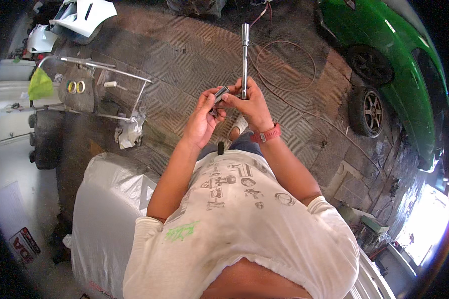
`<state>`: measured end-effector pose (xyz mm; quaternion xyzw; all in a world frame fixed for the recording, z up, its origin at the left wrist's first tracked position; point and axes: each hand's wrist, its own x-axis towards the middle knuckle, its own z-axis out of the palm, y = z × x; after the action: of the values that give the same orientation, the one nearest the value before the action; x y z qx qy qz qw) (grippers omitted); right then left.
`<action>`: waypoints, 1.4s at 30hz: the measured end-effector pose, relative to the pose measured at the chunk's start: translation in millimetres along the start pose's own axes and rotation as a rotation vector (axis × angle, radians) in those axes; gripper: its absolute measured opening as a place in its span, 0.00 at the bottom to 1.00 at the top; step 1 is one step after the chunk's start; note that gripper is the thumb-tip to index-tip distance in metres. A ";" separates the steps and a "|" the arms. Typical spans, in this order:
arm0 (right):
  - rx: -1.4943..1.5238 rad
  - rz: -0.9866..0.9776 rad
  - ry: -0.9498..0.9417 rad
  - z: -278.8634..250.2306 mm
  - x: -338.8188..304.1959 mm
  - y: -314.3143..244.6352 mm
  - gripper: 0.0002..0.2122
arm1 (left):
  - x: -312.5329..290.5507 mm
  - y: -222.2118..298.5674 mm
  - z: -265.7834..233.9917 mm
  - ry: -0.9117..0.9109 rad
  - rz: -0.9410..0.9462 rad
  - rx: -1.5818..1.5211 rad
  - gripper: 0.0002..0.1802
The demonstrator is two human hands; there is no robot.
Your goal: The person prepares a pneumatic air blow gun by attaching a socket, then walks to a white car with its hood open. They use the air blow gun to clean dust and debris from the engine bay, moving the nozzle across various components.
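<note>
In front of my body, both hands are raised close together above the floor. My right hand [255, 106] is closed around the lower end of a chrome extension bar [245, 64], which points away from me with a socket [245, 34] on its far end. My left hand [200, 122] pinches a short metal cylinder that looks like a deep socket [221, 93]. The thumb of my right hand reaches toward this piece, and I cannot tell if it touches. Part of the bar's near end is hidden by my right fingers.
A green car [399, 45] stands at the right, with a loose wheel [369, 111] beside it. A thin hose [312, 115] loops across the floor. At the left are a metal stand [107, 65] with tape rolls [76, 87], and a covered object [107, 199]. White panels [80, 22] lie far left.
</note>
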<state>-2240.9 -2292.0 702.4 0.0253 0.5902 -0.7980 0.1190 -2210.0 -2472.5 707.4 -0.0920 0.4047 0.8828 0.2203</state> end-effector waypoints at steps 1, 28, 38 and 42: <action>-0.080 0.046 0.027 -4.7 14.2 -2.3 0.16 | 12.8 4.0 1.8 -0.007 -0.007 0.006 0.22; -0.068 0.042 0.022 57.1 112.7 -62.4 0.18 | 119.3 143.1 -48.1 -0.081 0.276 0.366 0.14; -0.017 0.010 0.084 72.9 109.5 -54.4 0.17 | 115.4 152.1 -67.4 -0.145 0.253 0.467 0.12; 0.003 -0.002 0.079 72.4 106.7 -50.5 0.17 | 118.3 160.1 -72.3 -0.209 0.272 0.513 0.11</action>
<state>-2348.3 -2363.9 752.3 0.0562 0.5934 -0.7973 0.0948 -2390.2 -2582.0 727.6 0.1129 0.5983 0.7777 0.1563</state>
